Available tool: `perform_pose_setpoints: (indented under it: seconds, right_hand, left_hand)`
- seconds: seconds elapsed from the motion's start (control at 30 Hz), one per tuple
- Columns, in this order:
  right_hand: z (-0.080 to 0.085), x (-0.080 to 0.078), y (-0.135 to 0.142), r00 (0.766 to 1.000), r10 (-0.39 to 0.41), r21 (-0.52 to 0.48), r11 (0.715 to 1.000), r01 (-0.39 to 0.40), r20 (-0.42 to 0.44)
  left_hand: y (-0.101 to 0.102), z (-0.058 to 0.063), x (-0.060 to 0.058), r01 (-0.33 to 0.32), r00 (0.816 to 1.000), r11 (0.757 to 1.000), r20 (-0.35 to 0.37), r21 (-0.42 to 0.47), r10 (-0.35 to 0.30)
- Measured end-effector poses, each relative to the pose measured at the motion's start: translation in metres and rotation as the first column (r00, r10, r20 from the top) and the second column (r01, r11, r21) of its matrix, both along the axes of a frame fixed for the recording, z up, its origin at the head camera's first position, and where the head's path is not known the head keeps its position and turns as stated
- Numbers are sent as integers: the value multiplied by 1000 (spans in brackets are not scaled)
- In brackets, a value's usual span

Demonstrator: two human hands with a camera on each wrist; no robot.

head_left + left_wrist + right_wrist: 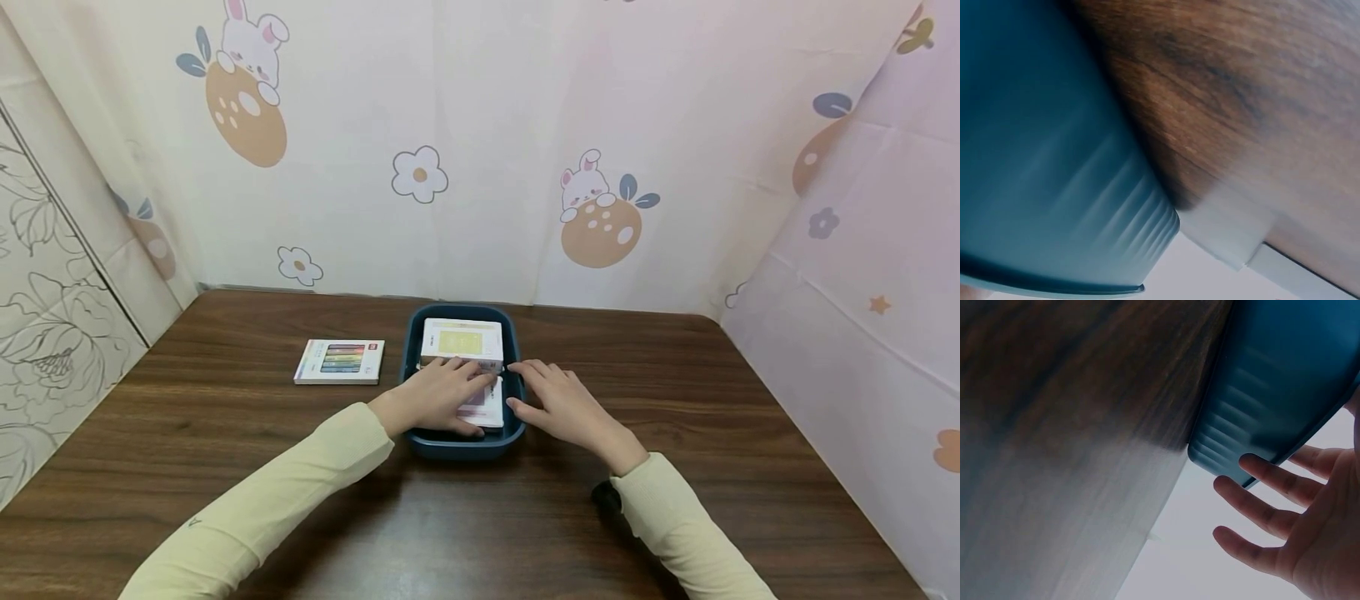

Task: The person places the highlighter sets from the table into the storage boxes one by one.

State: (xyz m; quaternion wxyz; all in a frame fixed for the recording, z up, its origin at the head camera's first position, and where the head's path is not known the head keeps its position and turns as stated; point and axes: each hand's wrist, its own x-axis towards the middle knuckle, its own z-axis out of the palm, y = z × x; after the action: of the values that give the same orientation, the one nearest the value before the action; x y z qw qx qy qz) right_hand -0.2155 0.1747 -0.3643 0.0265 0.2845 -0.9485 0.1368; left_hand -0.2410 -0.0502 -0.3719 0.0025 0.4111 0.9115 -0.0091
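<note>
A dark blue plastic bin [467,451] stands on the table with two white boxes inside. The far box [462,340] carries a yellow panel on its top. Across the near box [491,407], which has a pinkish panel, lies my left hand [433,395], fingers stretched over it and thumb by its near edge; it covers much of this box. My right hand [564,406] is at the bin's right rim, fingertips close to the boxes. From the right wrist, the fingers [1254,503] show spread and fairly straight beside the bin's ribbed wall [1229,434].
Left of the bin, a flat white box [305,364] with a window showing coloured sticks lies on the brown wooden table [247,433]. A small black object [606,497] sits by the right sleeve. A patterned curtain [487,100] hangs behind the table.
</note>
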Motion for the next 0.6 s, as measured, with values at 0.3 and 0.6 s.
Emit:
perform_pose_setpoints:
  seconds: [0.3,0.6]
  right_hand:
    - [1,1,0,1000,-1,-2,1000,1,5]
    - [1,1,0,1000,-1,0,1000,1,12]
  left_hand:
    - [0,0,1,-9,1000,1000,13,-2,9]
    - [-1,2,1,-11,1000,1000,26,4,11]
